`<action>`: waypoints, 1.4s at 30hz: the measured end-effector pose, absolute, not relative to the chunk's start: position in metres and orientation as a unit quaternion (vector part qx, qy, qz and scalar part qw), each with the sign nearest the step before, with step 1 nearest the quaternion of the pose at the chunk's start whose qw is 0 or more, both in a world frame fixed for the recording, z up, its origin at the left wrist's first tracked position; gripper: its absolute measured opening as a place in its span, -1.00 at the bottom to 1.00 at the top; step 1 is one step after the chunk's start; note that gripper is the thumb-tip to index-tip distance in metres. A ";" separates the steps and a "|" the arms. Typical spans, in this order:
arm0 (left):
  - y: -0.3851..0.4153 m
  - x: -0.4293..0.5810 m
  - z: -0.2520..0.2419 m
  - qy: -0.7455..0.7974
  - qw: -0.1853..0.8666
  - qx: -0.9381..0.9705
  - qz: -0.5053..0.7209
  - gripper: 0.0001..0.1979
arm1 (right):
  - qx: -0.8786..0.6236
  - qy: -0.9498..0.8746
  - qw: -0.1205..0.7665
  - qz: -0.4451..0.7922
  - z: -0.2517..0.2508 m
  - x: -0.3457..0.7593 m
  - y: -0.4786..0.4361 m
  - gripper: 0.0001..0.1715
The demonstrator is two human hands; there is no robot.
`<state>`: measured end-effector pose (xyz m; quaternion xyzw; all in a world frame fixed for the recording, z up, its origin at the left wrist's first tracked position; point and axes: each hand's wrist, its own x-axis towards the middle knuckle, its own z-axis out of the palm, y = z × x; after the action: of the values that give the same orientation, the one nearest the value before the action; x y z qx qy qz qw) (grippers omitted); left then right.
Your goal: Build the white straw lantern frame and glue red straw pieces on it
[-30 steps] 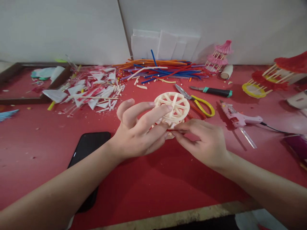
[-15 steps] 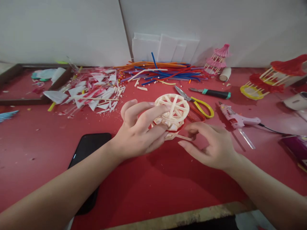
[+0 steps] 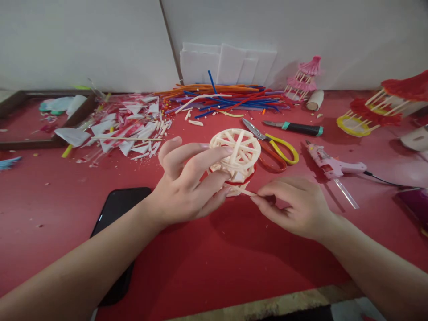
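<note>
A round cream-coloured model point(image 3: 251, 149) with a spoked, wheel-like top and a red band lower down stands at the middle of the table. My left hand point(image 3: 190, 183) is wrapped round its left side, fingers on the rim and side. My right hand point(image 3: 294, 205) pinches the free end of a thin cream strip point(image 3: 246, 191) between thumb and forefinger. That strip runs left to the model's base, by my left fingertips; its far end is hidden there. Just behind the model lie scissors point(image 3: 282, 149) with one yellow and one red handle.
A pink glue gun point(image 3: 334, 165) and a utility knife point(image 3: 302, 129) lie to the right. Coloured strips point(image 3: 234, 100) are heaped against the wall. Scraps point(image 3: 127, 129) and a dark tray point(image 3: 30, 145) are at left. A black phone point(image 3: 122, 207) lies under my left forearm. Ruffled models point(image 3: 371, 111) stand at right.
My right thumb has closed against the forefinger, pinching the strip's end, where they were apart before. The view has shifted slightly; my left hand keeps its hold on the model.
</note>
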<state>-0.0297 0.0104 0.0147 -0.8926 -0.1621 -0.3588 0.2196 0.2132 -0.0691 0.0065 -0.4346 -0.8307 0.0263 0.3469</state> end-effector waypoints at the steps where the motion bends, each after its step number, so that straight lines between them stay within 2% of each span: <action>1: 0.010 -0.030 0.015 -0.166 0.218 -0.893 -0.356 -0.85 | -0.434 -0.832 0.346 0.026 0.007 0.213 -0.069 -0.88; 21: 0.007 -0.030 0.013 -0.204 0.172 -0.902 -0.339 -0.93 | -0.416 -0.839 0.343 0.079 0.014 0.221 -0.069 -0.90; 26: 0.012 -0.031 0.015 -0.193 0.130 -0.910 -0.342 -0.90 | -0.559 -0.749 0.356 -0.005 0.016 0.246 -0.055 -0.86; 29: 0.016 -0.035 0.015 -0.196 0.102 -0.915 -0.337 -0.92 | -0.697 -0.647 0.309 -0.003 0.018 0.283 -0.041 -0.72; 33: 0.023 -0.043 0.012 -0.222 0.059 -0.914 -0.335 -0.91 | -0.788 -0.598 0.133 -0.056 0.012 0.354 -0.036 -0.54; 36: 0.027 -0.046 0.009 -0.218 0.046 -0.915 -0.335 -0.89 | -0.770 -0.634 0.066 0.021 -0.001 0.402 -0.041 -0.60; 42: 0.030 -0.046 0.008 -0.217 0.019 -0.917 -0.335 -0.86 | -0.760 -0.644 0.055 0.068 0.000 0.408 -0.041 -0.72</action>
<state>-0.0463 0.0297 0.0082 -0.9167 -0.2166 -0.3353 0.0185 0.4082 -0.0412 -0.0002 -0.7603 -0.6436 0.0685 0.0548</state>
